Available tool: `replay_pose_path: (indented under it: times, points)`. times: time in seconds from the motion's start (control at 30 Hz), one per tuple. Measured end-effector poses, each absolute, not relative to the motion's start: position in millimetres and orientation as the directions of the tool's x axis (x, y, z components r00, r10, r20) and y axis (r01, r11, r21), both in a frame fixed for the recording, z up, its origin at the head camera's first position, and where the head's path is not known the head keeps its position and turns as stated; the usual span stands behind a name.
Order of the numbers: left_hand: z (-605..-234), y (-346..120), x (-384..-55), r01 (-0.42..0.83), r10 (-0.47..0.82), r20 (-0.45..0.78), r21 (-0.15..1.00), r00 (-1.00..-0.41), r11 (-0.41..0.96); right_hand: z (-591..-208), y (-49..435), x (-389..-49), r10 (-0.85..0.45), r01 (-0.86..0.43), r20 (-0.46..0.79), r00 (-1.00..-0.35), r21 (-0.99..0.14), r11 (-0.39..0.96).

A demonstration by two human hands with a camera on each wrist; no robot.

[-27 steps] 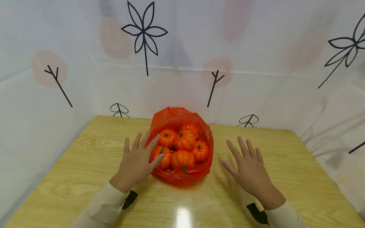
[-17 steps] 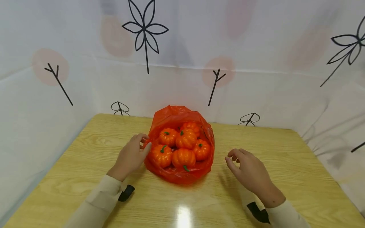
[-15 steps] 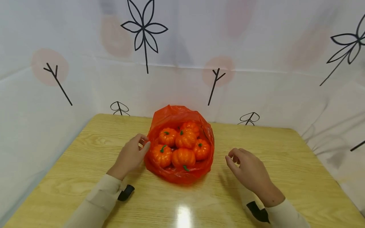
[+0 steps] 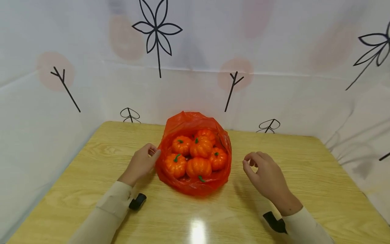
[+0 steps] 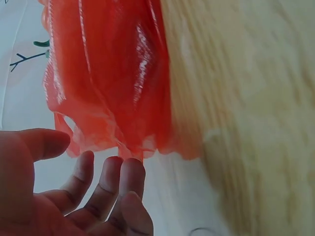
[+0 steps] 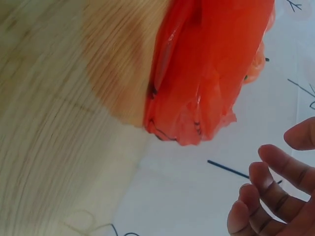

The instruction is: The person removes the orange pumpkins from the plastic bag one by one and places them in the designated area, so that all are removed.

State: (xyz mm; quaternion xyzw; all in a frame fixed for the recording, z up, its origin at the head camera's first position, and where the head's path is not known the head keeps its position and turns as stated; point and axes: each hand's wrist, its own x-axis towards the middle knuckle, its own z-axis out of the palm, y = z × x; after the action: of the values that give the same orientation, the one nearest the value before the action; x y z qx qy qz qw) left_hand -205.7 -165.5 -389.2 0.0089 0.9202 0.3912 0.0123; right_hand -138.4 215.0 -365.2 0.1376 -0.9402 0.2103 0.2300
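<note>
A red plastic bag [image 4: 195, 189] stands on the table with its mouth wide, holding several small orange pumpkins [image 4: 201, 146] with green stems. At the bag's left side is my left hand [image 4: 141, 164]. In the left wrist view, its fingertips [image 5: 132, 169] are right at the bag's crinkled edge, with the thumb [image 5: 51, 143] apart from them. My right hand [image 4: 267, 174] hovers to the right of the bag, a gap away from it. Its fingers [image 6: 278, 196] are loosely bent and hold nothing.
The wooden table [image 4: 76, 203] reaches back to a white cloth [image 4: 195, 91] printed with black plant drawings and pink spots. The cloth also rises along both sides. Each wrist bears a black piece, such as the left one [image 4: 137, 202] beside the sleeve.
Both hands were spread at first, the left overlapping the pumpkins. The left drew back to the bag's left edge, and fingers of both bent inward. The bag stays in place.
</note>
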Motion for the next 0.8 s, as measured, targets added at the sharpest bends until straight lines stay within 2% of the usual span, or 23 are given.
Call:
replay_pose_path:
  times: [0.17, 0.47, 0.8]
  points:
    - [-391.7, -168.6, -207.6, 0.006, 0.050, -0.038, 0.732, -0.998, 0.681, -364.9, 205.3, -145.8, -0.161, -0.365, 0.485, -0.860, -0.362, 0.858]
    - [-403.1, -179.4, -212.9, -0.104, 0.108, -0.188, 0.841, -0.976, 0.530, -364.8, 185.1, -156.0, -0.220, -0.410, 0.431, -0.875, -0.420, 0.810]
    - [-412.7, -185.0, -215.7, -0.080, 0.173, -0.168, 0.900, -0.971, 0.429, -366.0, 164.1, -156.1, -0.285, -0.463, 0.394, -0.874, -0.492, 0.737]
